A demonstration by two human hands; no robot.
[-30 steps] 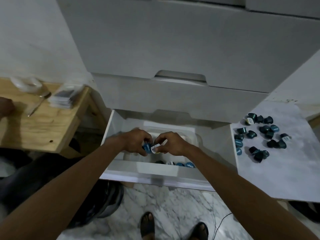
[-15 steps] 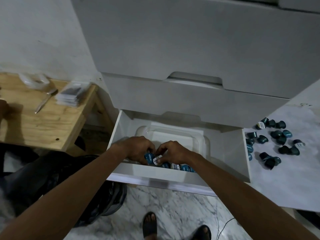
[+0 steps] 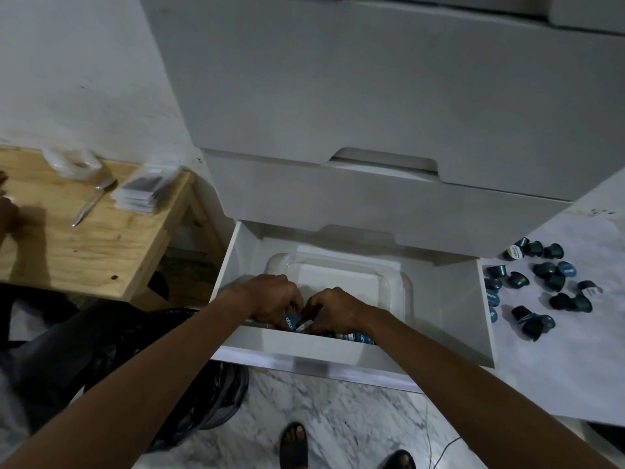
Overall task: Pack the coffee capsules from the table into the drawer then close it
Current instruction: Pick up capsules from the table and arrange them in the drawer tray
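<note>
Hands meet low inside the open drawer [image 3: 236, 265], just behind its front wall: the left hand [image 3: 270, 299] is curled around a blue-lidded capsule [image 3: 291, 322], fingers closed on it, while the right hand [image 3: 333, 309] pinches a white-labelled one [image 3: 306, 326] right beside it. Just right of the grip, a row of packed capsules [image 3: 358, 336] lies against the front wall, half hidden by the right wrist. Behind the hands sits a clear plastic container [image 3: 399, 282] with rounded corners. Far right of the grip, loose teal capsules [image 3: 548, 282] lie scattered on a white table [image 3: 575, 367]. Well left stands a plywood bench [image 3: 84, 248] with a spoon [image 3: 94, 201] and stacked sachets [image 3: 142, 194]. Smooth white cabinet fronts [image 3: 372, 96] rise behind; the floor [image 3: 338, 428] is veined marble.
</note>
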